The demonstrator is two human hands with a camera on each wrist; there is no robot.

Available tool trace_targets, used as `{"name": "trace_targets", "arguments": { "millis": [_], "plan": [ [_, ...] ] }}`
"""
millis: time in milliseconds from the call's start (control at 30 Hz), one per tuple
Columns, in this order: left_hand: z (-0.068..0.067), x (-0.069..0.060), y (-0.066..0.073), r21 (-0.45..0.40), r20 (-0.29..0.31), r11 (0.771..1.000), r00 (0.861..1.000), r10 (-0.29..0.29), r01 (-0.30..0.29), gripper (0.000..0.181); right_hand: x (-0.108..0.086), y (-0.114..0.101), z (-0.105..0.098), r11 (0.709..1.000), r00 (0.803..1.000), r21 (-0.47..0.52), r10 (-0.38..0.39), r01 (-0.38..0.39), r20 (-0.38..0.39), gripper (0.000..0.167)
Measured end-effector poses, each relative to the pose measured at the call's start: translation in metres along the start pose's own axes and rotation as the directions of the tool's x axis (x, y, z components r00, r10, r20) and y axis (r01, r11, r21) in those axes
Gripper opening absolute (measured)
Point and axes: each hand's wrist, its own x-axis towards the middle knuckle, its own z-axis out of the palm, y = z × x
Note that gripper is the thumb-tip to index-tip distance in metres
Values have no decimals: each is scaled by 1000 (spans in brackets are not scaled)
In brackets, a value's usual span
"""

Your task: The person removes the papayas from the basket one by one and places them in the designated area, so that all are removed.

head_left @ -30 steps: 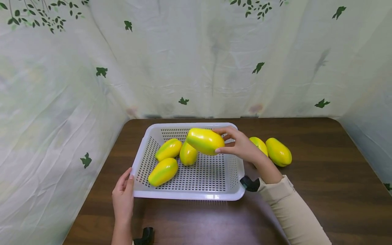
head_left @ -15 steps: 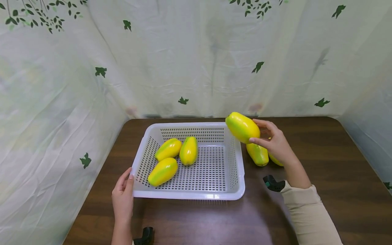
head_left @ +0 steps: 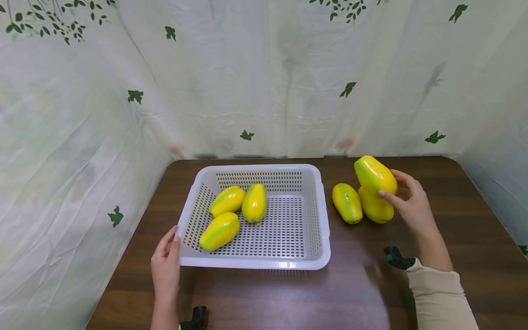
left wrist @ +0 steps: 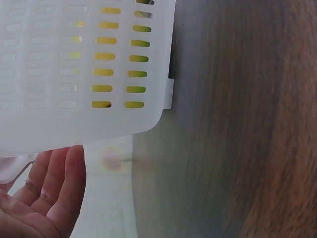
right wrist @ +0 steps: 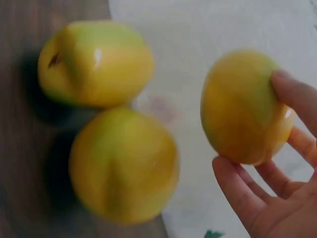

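The right hand (head_left: 414, 208) pinches a yellow-green papaya-like fruit (head_left: 373, 175) between thumb and fingers, above the table right of the basket. In the right wrist view the held fruit (right wrist: 245, 106) hangs apart from two others. Those two fruits (head_left: 347, 203) (head_left: 377, 208) lie side by side on the table, one partly hidden under the held fruit. The left hand (head_left: 166, 266) grips the left rim of the white perforated basket (head_left: 255, 264), thumb on top. From the left wrist, its fingers (left wrist: 72, 178) show beneath the rim. Three fruits (head_left: 219, 231) lie in the basket's left half.
The brown wooden table (head_left: 264, 302) extends in front of the basket and to its right. A pale curtain (head_left: 264, 91) with green leaf prints stands behind the table and along the left side. Black devices (head_left: 399, 259) sit at both wrists.
The right hand has carried its fruit from above the basket rightwards, over the fruits on the table. The left hand and the basket have stayed in place.
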Motion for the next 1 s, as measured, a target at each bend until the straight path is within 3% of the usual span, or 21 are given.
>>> {"name": "trace_targets", "arguments": {
  "millis": [67,167,333,467,533,667,767,867,1000],
  "plan": [
    [-1,-9,22,-13,7,1000,1000,-6,6,42,-3,6,-5,999,999,-26,32,-33,-34,63],
    [-1,-17,40,20,-4,1000,1000,-24,24,41,-8,20,-12,996,994,-47,78,-82,-71,65],
    [-1,-17,40,-1,6,1000,1000,-19,19,41,-5,72,-20,983,979,-77,159,-169,-128,67],
    [-1,-13,30,-17,9,1000,1000,1,-1,41,-7,97,-25,971,971,-107,198,-213,-132,70],
    [0,-8,17,-8,4,1000,1000,3,-3,42,-12,91,-26,967,969,-116,212,-227,-125,71],
    [2,10,-23,16,-16,1000,1000,-4,4,40,-25,70,-23,957,966,-154,226,-244,-124,70],
    [4,20,-47,27,-39,1000,999,1,0,38,-31,65,-21,954,968,-182,215,-237,-132,66],
    [5,24,-57,39,-52,999,998,21,-19,37,-33,66,-19,957,970,-182,205,-227,-133,65],
    [5,23,-55,35,-51,999,998,22,-20,37,-33,69,-16,961,970,-160,208,-227,-129,66]
  ]
}}
